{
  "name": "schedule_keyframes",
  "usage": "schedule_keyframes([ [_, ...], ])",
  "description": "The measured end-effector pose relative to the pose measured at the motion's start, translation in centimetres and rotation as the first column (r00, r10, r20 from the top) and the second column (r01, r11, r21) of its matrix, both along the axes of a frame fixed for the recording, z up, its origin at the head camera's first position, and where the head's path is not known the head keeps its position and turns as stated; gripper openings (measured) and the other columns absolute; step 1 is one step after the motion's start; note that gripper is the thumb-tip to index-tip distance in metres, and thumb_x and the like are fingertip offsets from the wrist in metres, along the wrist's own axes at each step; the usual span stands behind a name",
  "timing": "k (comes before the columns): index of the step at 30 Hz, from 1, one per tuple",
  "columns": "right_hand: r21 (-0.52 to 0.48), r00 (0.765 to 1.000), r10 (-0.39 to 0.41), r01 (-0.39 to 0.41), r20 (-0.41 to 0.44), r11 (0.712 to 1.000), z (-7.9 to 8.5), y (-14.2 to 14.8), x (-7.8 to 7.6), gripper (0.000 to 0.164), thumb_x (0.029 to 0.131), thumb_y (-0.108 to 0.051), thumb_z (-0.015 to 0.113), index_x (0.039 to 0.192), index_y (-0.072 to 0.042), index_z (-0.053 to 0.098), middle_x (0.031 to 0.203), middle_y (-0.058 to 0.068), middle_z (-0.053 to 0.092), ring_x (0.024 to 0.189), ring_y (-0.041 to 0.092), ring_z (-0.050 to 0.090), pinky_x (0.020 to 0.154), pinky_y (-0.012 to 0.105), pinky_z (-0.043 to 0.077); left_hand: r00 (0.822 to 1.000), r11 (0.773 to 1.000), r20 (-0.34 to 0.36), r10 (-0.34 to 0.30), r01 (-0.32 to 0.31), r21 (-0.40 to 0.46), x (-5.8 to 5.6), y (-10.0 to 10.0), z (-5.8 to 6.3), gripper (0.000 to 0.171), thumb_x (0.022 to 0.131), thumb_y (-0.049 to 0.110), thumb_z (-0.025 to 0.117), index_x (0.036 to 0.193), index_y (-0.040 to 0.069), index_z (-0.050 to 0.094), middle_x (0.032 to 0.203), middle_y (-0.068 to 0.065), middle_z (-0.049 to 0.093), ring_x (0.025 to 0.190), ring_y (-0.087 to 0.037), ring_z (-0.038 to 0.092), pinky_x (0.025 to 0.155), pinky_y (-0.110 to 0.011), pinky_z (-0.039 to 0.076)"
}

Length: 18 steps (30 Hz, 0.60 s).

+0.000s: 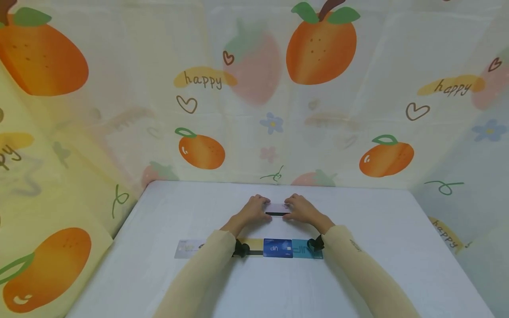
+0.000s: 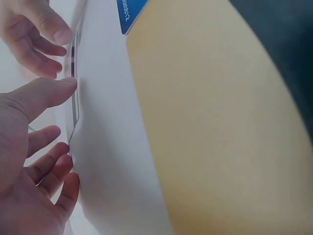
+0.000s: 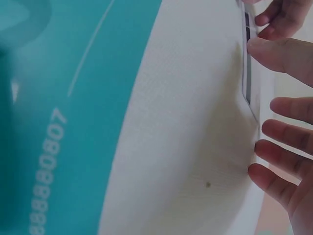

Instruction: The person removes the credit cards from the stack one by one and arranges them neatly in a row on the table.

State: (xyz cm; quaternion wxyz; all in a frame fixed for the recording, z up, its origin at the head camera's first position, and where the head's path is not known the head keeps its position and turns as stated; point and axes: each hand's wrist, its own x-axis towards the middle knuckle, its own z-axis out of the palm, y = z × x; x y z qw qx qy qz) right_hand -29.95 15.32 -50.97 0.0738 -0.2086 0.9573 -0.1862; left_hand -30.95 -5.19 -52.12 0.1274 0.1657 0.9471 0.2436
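Observation:
A pale card with a black stripe [image 1: 277, 208] lies flat near the back of the white table. My left hand [image 1: 254, 209] grips its left end, thumb at the near edge and fingertips at the far edge. From the other side, my right hand [image 1: 303, 210] holds the right end the same way. Seen edge-on in the left wrist view, the card [image 2: 75, 105] looks thin and low to the table. The lower fingers [image 3: 286, 134] of my right hand are spread beyond the card's end.
Closer to me lies a row of cards: a silver one [image 1: 186, 249], a yellow one [image 1: 254, 244], a blue one [image 1: 278, 248] and a teal one [image 1: 299, 248]. My sleeves and wrist cameras partly cover the row. A fruit-printed cloth [image 1: 246, 123] hangs behind the table [image 1: 358, 207].

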Motion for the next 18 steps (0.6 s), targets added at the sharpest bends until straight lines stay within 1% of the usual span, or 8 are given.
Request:
schedule_keyframes([
  [4, 0.043, 1.0, -0.002, 0.003, -0.012, 0.999, -0.11, -0.34, -0.24, 0.052, 0.079, -0.03, 0.079, 0.119, 0.0, 0.065, 0.117, 0.016, 0.061, 0.107, 0.03, 0.057, 0.098, 0.045, 0.046, 1.0, 1.0, -0.009, -0.005, 0.005, -0.019, -0.15, -0.01, 0.02, 0.061, 0.08, 0.028, 0.079, 0.133, 0.007, 0.057, 0.132, -0.014, 0.053, 0.123, -0.028, 0.047, 0.109, -0.042, 0.039],
  [7, 0.053, 1.0, -0.001, 0.002, -0.014, 0.999, -0.08, -0.53, -0.39, 0.05, 0.079, -0.028, 0.08, 0.118, 0.0, 0.066, 0.115, 0.015, 0.062, 0.106, 0.029, 0.057, 0.098, 0.044, 0.046, 1.0, 1.0, -0.021, -0.016, 0.015, -0.026, -0.26, 0.01, 0.03, 0.058, 0.08, 0.026, 0.079, 0.131, 0.007, 0.059, 0.132, -0.012, 0.055, 0.122, -0.027, 0.048, 0.107, -0.041, 0.04],
  [13, 0.04, 0.999, -0.029, 0.027, 0.039, 0.999, -0.01, -0.67, -0.68, 0.047, 0.079, -0.023, 0.08, 0.118, -0.001, 0.067, 0.112, 0.012, 0.062, 0.103, 0.026, 0.056, 0.098, 0.043, 0.046, 0.998, 0.999, -0.035, -0.048, 0.048, -0.023, -0.35, 0.23, 0.05, 0.052, 0.081, 0.022, 0.079, 0.128, 0.009, 0.062, 0.131, -0.01, 0.058, 0.12, -0.027, 0.049, 0.106, -0.04, 0.04],
  [15, 0.045, 0.998, -0.023, 0.02, 0.05, 0.999, 0.06, -0.66, -0.78, 0.047, 0.079, -0.023, 0.079, 0.119, -0.001, 0.066, 0.111, 0.012, 0.062, 0.101, 0.025, 0.056, 0.097, 0.043, 0.047, 0.998, 0.998, -0.035, -0.05, 0.049, -0.028, -0.35, 0.3, 0.07, 0.052, 0.081, 0.023, 0.078, 0.128, 0.009, 0.062, 0.13, -0.01, 0.058, 0.119, -0.027, 0.049, 0.106, -0.041, 0.041],
  [18, 0.06, 0.999, 0.007, -0.01, 0.053, 0.998, 0.19, -0.57, -0.89, 0.048, 0.079, -0.024, 0.079, 0.119, 0.0, 0.066, 0.111, 0.012, 0.06, 0.1, 0.024, 0.055, 0.096, 0.042, 0.047, 0.999, 0.998, -0.025, -0.047, 0.046, -0.039, -0.32, 0.38, 0.15, 0.052, 0.081, 0.023, 0.078, 0.128, 0.009, 0.062, 0.13, -0.011, 0.057, 0.118, -0.027, 0.048, 0.105, -0.041, 0.041],
])
